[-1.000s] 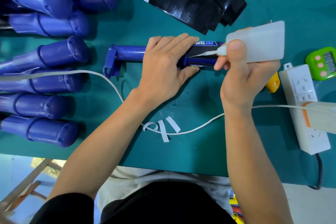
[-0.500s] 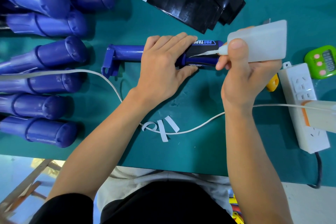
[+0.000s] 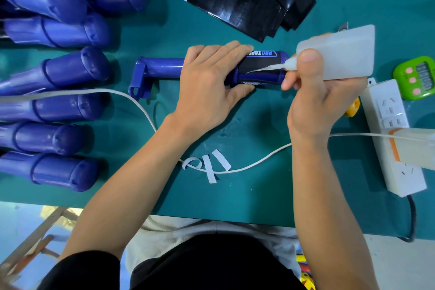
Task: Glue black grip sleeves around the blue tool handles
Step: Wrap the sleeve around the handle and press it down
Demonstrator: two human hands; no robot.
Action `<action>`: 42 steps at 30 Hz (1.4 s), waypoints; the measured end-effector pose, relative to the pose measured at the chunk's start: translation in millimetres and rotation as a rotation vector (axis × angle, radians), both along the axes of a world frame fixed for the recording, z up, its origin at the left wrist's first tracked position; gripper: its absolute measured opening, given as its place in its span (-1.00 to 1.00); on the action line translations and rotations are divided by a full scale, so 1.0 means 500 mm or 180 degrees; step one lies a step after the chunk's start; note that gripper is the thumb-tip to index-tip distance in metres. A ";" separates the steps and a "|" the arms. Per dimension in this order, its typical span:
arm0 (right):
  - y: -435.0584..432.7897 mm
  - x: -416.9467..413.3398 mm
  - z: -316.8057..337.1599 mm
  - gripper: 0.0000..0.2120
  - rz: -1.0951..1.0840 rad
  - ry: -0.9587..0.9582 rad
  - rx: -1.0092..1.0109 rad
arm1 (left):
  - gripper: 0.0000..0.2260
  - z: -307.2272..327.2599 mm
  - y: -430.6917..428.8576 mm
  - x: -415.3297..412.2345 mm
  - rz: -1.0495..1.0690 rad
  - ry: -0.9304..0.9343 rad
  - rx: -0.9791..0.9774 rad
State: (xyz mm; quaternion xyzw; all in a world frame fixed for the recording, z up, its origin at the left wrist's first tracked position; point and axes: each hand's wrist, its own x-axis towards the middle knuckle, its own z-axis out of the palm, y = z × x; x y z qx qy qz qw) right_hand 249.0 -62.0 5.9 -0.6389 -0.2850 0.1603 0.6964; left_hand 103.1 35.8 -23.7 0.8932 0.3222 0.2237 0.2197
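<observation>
Black sleeve (image 3: 259, 65) lies around the handle (image 3: 164, 69) at mid table (image 3: 259, 195), gripped by my left hand (image 3: 207, 87), while my right hand (image 3: 315, 103) grips the bottle (image 3: 341, 54), gluing the seam; next, I think, press the flap down.

Single head-worn wide-angle view, looking steeply down, close over green table (image 3: 270, 195), near edge visible

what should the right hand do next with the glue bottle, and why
Probably squeeze and draw the nozzle along the loose edge of the black sleeve. The right hand holds the glue bottle with its tip at that edge, and the left hand grips the blue handle, pinning the sleeve, so the seam looks ready for glue.
</observation>
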 end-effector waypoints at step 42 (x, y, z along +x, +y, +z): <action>-0.024 0.019 0.019 -0.76 -0.0251 -0.0279 -0.0150 | -0.48 -0.003 0.005 0.001 -0.0018 -0.0043 0.0043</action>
